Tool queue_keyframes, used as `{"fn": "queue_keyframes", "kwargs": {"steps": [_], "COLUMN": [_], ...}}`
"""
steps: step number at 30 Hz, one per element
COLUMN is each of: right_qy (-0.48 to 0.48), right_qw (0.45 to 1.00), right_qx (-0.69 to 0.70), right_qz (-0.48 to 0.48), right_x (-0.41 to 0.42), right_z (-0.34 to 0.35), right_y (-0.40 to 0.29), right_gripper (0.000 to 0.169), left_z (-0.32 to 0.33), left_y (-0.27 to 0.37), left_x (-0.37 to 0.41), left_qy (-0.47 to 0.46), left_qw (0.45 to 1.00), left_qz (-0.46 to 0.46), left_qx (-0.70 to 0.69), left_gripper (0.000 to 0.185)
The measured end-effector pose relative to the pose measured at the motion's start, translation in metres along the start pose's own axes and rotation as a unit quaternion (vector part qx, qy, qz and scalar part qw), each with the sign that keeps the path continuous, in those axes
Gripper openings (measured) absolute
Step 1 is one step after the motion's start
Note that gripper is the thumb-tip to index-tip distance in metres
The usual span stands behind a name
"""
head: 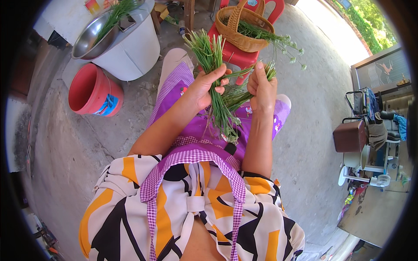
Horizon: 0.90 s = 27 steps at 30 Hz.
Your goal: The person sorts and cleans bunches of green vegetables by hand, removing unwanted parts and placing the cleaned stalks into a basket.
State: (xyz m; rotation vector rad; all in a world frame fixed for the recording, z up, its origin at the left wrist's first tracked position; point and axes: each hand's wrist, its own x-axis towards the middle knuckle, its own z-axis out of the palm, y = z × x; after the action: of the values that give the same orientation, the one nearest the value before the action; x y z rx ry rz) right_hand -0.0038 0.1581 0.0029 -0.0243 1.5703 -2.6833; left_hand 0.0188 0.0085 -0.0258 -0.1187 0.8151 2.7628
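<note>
My left hand (209, 85) is wrapped around a thick bunch of green flowering chive stems (207, 53). Cut ends point up and away, while small whitish flower heads (232, 138) hang down over my lap. A second, smaller bunch of stems (270, 71) is gripped in my right hand (262, 86), its lower part trailing toward the first bunch. Between the two hands a few stems stretch across. More loose stems lie low between my knees, partly hidden by the bunches. A purple apron (196, 130) with checked trim covers my lap.
Ahead, a wicker basket (246, 45) holding flowering stems stands on a red plastic stool-chair (228, 53). At left are a red bucket (86, 86), a white tub (137, 62) and a metal basin (93, 40) with greens (112, 23). A brown box (349, 137) is at right.
</note>
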Motion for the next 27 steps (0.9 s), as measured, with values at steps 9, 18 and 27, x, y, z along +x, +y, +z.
{"fn": "queue_keyframes", "kwargs": {"steps": [9, 18, 27], "right_qy": [0.097, 0.078, 0.139], "right_qw": [0.990, 0.892, 0.909], "right_qx": [0.000, -0.367, -0.296], "right_qz": [-0.104, -0.252, -0.259], "right_x": [0.011, -0.008, -0.001], "right_z": [-0.011, -0.008, -0.003], "right_y": [-0.003, 0.003, 0.008], "right_gripper": [0.021, 0.014, 0.016], "left_z": [0.002, 0.006, 0.005], "left_y": [-0.002, -0.011, -0.012], "left_x": [-0.002, -0.001, -0.001], "left_qy": [0.029, 0.073, 0.085], "left_qw": [0.977, 0.912, 0.906], "left_qz": [0.057, 0.246, 0.241], "left_qx": [0.203, 0.320, 0.337], "left_gripper": [0.012, 0.013, 0.014]}}
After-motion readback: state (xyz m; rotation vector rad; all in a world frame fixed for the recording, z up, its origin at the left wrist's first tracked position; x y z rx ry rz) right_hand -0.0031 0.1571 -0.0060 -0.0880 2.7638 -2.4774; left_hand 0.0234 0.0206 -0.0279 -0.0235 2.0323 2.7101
